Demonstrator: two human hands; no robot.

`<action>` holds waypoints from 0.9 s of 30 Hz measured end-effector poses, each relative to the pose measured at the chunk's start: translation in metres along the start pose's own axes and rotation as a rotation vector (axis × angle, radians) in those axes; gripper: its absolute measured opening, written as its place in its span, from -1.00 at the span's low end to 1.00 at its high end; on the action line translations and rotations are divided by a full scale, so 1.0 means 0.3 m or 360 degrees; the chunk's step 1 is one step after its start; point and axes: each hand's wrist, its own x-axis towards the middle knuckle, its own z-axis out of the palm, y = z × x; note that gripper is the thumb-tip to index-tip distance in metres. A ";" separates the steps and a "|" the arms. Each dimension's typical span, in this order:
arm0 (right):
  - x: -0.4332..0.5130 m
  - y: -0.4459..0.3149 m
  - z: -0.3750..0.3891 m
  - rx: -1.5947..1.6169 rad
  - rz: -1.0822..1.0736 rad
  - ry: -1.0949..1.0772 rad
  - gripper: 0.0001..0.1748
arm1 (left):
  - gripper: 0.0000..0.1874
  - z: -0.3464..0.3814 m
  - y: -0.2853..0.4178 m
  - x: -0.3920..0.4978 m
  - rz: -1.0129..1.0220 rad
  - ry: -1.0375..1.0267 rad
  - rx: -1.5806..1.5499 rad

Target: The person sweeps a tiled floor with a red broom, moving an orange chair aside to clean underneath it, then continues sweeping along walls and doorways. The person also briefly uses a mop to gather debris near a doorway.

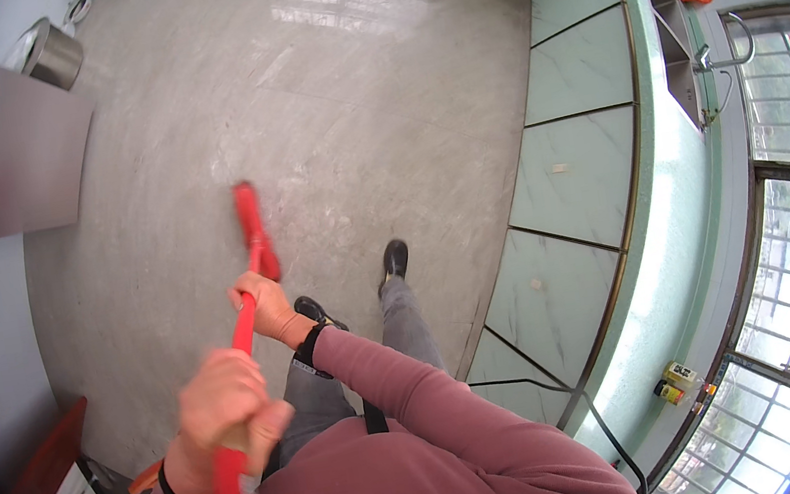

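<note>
A red broom (244, 329) slants across my front, its long red head (248, 208) down at the floor. My left hand (226, 403) is wrapped around the upper handle near its end, close to my body, and looks blurred. Lower on the handle, my right hand (268, 306) grips it just above the head. The broom head lies to the left of my feet, and its bristles are not visible. Grey concrete floor (364, 137) surrounds it.
A tiled counter (582, 175) with a sink tap (725, 62) runs along the right. At upper left stand a cabinet (25, 147) and a metal bin (53, 58). A wooden chair (52, 447) is at lower left. A black cable (601, 419) hangs near my right side.
</note>
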 end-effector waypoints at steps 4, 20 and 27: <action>0.117 -0.109 -0.267 0.0100 -0.0168 -0.0011 -0.94 | -0.63 0.102 0.119 0.203 0.0329 -0.0104 -0.0099; 0.158 0.846 -1.605 -0.0761 0.0676 0.0865 -0.79 | -0.76 0.863 -0.318 1.202 -0.0221 -0.0169 -0.1118; 0.836 0.655 -1.410 -0.0839 -0.0050 0.0417 -0.90 | -0.92 0.527 -0.278 1.233 -0.0506 0.0336 -0.0665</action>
